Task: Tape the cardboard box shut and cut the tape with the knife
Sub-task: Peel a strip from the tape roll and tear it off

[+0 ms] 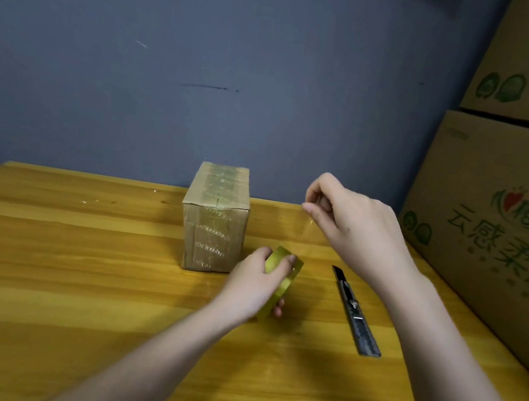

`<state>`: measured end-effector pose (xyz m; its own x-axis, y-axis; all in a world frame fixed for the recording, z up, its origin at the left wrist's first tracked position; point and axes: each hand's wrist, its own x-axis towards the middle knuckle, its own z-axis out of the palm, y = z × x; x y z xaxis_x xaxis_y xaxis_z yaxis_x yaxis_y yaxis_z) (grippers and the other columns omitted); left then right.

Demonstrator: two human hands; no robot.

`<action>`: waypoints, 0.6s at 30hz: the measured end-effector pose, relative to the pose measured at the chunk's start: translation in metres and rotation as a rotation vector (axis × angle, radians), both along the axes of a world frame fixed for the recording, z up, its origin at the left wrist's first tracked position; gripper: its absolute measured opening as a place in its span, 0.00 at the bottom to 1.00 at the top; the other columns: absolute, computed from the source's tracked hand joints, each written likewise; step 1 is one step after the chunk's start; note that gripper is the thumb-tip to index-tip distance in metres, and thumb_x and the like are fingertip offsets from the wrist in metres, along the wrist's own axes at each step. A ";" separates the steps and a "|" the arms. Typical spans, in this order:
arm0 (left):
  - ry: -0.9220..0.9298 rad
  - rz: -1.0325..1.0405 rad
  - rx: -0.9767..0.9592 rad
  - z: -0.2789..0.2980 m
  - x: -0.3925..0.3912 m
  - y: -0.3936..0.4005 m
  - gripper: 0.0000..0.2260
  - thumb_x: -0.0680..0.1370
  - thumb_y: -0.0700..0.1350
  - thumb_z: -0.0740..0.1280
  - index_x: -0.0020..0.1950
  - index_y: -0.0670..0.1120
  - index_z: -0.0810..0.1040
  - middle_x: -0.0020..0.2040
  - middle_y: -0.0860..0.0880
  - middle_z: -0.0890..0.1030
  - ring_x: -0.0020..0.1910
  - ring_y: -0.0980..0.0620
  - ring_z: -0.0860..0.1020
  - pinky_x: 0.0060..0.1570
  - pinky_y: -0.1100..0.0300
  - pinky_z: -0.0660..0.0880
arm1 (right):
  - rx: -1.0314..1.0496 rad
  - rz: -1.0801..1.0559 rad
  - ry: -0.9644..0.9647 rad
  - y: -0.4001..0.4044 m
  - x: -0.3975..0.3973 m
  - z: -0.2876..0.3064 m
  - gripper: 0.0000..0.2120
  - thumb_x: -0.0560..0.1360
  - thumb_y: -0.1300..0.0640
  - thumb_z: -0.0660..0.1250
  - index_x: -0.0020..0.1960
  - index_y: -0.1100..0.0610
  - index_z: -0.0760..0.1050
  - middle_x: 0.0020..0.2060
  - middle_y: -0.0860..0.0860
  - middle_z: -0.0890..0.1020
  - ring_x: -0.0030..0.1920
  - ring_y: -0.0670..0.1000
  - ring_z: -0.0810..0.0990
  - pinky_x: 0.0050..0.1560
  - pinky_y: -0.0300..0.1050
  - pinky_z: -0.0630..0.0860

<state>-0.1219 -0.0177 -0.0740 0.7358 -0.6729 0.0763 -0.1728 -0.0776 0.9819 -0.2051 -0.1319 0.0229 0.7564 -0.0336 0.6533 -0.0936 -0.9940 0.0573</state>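
— Where are the hands?

— The left hand [251,283] grips the roll of clear tape [281,281], fingers curled over its top edge and the thumb underneath. The roll stands on edge just above the wooden table [71,273], a little to the right of the cardboard box [214,223].

— And the other?

— The right hand [352,224] is raised above the table, further back and to the right. Its thumb and forefinger are pressed together in a pinch. A faint clear strip of tape [305,238] seems to run from that pinch down to the roll, but it is nearly see-through and I cannot trace it fully.

— Where is the box?

— Upright near the back edge of the table, close to the blue-grey wall [210,53]. Its flaps are down, and shiny tape already covers its top and front face, with printed lettering showing through.

— The knife?

— The utility knife [354,311] lies flat on the table to the right of the roll, apart from both hands, its blade end pointing away from the person. The right forearm passes above the table just beside it.

— Anything else around?

— Large cardboard cartons [510,211] with green printing are stacked at the right edge of the table, near the right arm. Nothing lies between the roll and the box.
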 end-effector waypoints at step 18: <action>0.085 -0.076 -0.012 -0.004 -0.006 0.001 0.10 0.80 0.48 0.59 0.44 0.44 0.69 0.28 0.45 0.76 0.19 0.51 0.73 0.24 0.63 0.71 | -0.092 0.040 -0.023 -0.001 0.004 0.000 0.08 0.79 0.48 0.57 0.50 0.52 0.69 0.37 0.44 0.78 0.34 0.49 0.78 0.30 0.48 0.76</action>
<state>-0.1283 -0.0165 -0.0783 0.6865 -0.7268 0.0242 -0.0941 -0.0559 0.9940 -0.2014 -0.1328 0.0227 0.7407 0.0572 0.6694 -0.0568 -0.9875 0.1472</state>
